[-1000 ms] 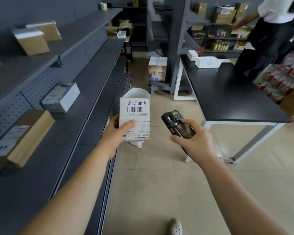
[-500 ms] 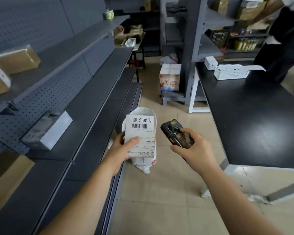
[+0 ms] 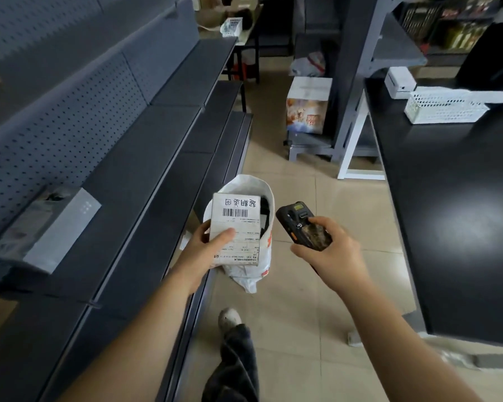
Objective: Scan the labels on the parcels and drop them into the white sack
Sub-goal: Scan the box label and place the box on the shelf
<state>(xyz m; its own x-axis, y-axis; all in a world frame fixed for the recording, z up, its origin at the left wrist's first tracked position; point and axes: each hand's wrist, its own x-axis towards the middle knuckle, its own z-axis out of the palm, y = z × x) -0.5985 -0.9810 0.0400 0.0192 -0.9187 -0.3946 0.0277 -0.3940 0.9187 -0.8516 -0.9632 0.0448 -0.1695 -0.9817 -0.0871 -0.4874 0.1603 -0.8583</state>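
at centre frame the left hand (image 3: 206, 252) grips a small parcel (image 3: 235, 227), thumb across its label, barcode facing up. just right of it the right hand (image 3: 330, 250) grips a black scanner (image 3: 301, 226). behind the parcel the white sack (image 3: 263, 198) stands open on the floor beside the grey shelves (image 3: 145, 169). a white basket (image 3: 445, 107) sits on the black table (image 3: 453, 216), upper right.

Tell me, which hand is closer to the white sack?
Left. The left hand holds the parcel right over the white sack; the right hand holds the scanner beside it.
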